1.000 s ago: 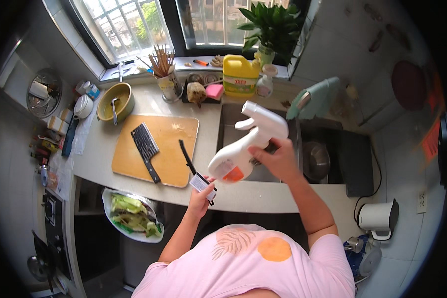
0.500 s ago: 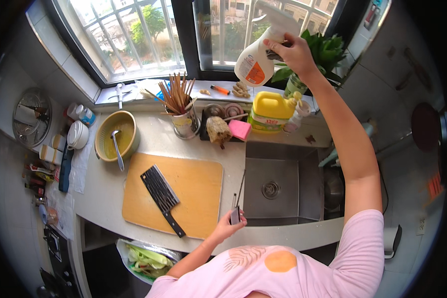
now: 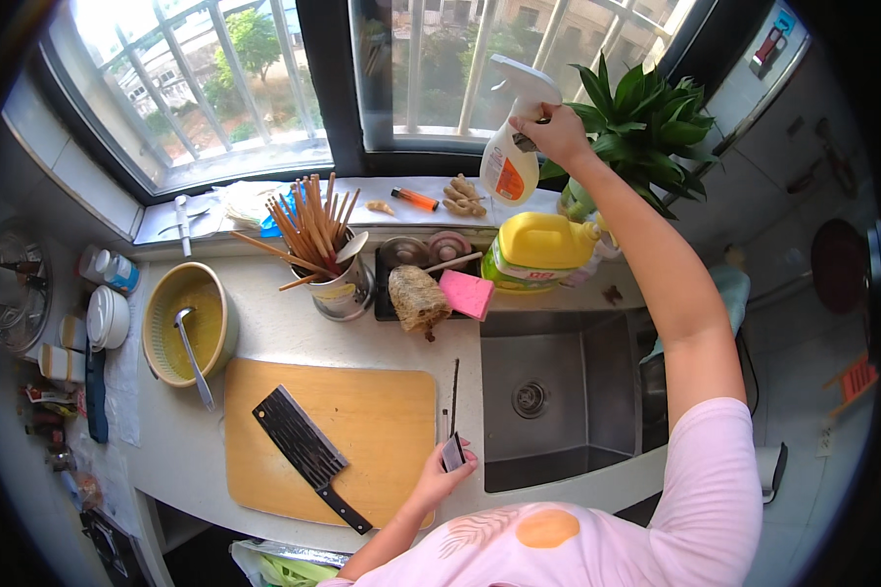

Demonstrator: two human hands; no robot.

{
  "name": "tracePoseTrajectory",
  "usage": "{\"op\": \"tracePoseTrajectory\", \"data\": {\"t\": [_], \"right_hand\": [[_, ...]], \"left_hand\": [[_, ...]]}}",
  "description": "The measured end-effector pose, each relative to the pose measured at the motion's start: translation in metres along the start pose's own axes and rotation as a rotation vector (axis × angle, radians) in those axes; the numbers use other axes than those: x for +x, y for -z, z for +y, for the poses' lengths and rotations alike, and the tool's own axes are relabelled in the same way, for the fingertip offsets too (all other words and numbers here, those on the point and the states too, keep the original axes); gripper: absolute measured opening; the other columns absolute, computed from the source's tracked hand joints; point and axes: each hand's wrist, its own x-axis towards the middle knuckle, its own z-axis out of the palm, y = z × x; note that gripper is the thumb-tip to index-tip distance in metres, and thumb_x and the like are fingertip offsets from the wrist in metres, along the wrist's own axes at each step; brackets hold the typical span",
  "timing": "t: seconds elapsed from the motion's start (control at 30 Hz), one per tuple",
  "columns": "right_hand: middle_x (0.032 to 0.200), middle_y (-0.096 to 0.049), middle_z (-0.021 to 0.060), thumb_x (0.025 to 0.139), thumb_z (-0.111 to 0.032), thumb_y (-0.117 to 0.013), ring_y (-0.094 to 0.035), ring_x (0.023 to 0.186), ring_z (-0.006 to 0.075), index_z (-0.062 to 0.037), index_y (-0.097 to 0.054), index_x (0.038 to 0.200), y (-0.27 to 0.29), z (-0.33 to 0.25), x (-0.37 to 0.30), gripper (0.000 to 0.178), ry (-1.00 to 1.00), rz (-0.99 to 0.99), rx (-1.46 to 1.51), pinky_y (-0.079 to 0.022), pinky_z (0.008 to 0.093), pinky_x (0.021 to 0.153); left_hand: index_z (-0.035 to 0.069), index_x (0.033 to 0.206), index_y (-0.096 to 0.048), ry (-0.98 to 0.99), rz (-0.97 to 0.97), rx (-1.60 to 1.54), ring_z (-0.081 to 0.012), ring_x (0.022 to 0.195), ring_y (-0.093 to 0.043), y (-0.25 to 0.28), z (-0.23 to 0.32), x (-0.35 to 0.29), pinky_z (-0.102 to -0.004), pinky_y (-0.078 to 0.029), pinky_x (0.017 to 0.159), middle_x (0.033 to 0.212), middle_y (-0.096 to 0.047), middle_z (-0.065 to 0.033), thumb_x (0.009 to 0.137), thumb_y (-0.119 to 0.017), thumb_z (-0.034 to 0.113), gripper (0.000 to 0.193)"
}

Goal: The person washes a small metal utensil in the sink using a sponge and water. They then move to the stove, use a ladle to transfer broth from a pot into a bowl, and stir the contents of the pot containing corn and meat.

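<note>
My right hand (image 3: 556, 135) is stretched up to the windowsill, its fingers closed round the neck of a white spray bottle (image 3: 509, 171) with an orange label. The bottle stands nearly upright at the sill; whether its base touches cannot be made out. Low in front of me, my left hand (image 3: 439, 481) grips a small grey flat-sided thing (image 3: 453, 453) with thin dark rods sticking up from it; its kind is unclear. Left of that hand, a black-handled cleaver (image 3: 301, 440) lies slantwise on a wooden cutting board (image 3: 392, 406).
A steel sink (image 3: 582, 391) is right of the board. Behind it stand a yellow jug (image 3: 538, 249), a pink sponge (image 3: 467, 293) and a chopstick holder (image 3: 345, 293). A basin (image 3: 223, 333) with a ladle sits left. A leafy plant (image 3: 656, 127) crowds the right arm.
The spray bottle has come down toward the sill and turned more upright in my right hand. My left hand keeps its hold near the board. The whole view has shifted.
</note>
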Motion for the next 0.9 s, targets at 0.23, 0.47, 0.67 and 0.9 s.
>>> {"op": "tracePoseTrajectory", "data": {"t": [0.23,0.47,0.67,0.9], "right_hand": [[0.082,-0.064,0.0154,0.068,-0.034,-0.067,-0.063,0.075,0.0234,0.0011,-0.064,0.088,-0.012,0.037,0.004,0.04,-0.093,-0.005,0.108,-0.049,0.0307,0.07],[0.1,-0.06,0.0196,0.064,-0.042,-0.069,-0.061,0.086,0.026,0.009,-0.052,0.108,-0.023,0.081,0.011,0.069,-0.099,0.104,0.088,-0.047,0.0311,0.074],[0.093,-0.061,0.0098,0.075,-0.029,-0.066,-0.059,0.078,0.0148,0.003,-0.055,0.104,0.023,0.025,-0.057,0.045,-0.245,0.099,0.554,-0.047,0.0243,0.066],[0.082,-0.061,0.0032,0.077,-0.01,-0.064,-0.057,0.075,0.0091,-0.0013,-0.061,0.084,0.069,-0.007,-0.303,0.012,-0.149,-0.499,0.74,-0.046,0.0238,0.069]], "left_hand": [[0.004,0.107,-0.047,0.039,0.013,0.015,-0.0069,0.078,-0.053,0.007,-0.007,0.003,-0.0212,-0.042,0.07,0.087,-0.058,0.0,0.076,-0.065,0.013,0.037],[0.004,0.108,-0.047,0.008,0.021,0.014,-0.0066,0.078,-0.053,0.0,-0.004,0.002,-0.0207,-0.042,0.068,0.086,-0.058,0.0006,0.077,-0.065,0.014,0.037],[0.005,0.109,-0.048,-0.014,0.047,0.054,-0.0054,0.075,-0.053,-0.011,-0.003,-0.002,-0.0205,-0.042,0.065,0.084,-0.057,0.0018,0.077,-0.065,0.016,0.038],[0.006,0.113,-0.046,0.004,0.047,0.04,-0.0072,0.073,-0.052,-0.039,-0.002,-0.017,-0.0216,-0.041,0.064,0.085,-0.061,-0.0014,0.081,-0.061,0.018,0.037]]}}
